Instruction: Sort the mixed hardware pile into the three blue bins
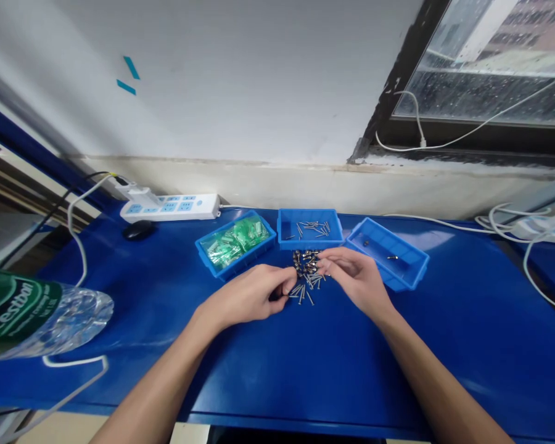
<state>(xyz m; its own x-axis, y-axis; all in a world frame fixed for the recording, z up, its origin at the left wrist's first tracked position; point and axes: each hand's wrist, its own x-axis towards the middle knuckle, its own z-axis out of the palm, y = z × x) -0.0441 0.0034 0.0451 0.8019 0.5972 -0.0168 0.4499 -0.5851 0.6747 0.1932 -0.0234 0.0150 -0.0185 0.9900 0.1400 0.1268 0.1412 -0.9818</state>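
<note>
A loose pile of silver screws (301, 292) and darker, shiny metal fittings (298, 256) lies on the blue table between my hands. My left hand (254, 294) rests at the pile's left edge, its fingers curled closed; what they grip, if anything, is hidden. From the right, my right hand (355, 275) reaches over the fittings with thumb and fingertips drawn together. Whatever it pinches is too small to name. Just behind the pile, a blue tray (311, 245) contains several screws. The angled right tray (379, 246) contains a couple of small metal pieces.
A third blue tray (204, 256) at left contains green-and-clear plastic packets (235, 240). Behind it are a white power strip (180, 208) and a black mouse (139, 230). A water bottle (41, 314) juts in at left. White cables (499, 222) run along the right side.
</note>
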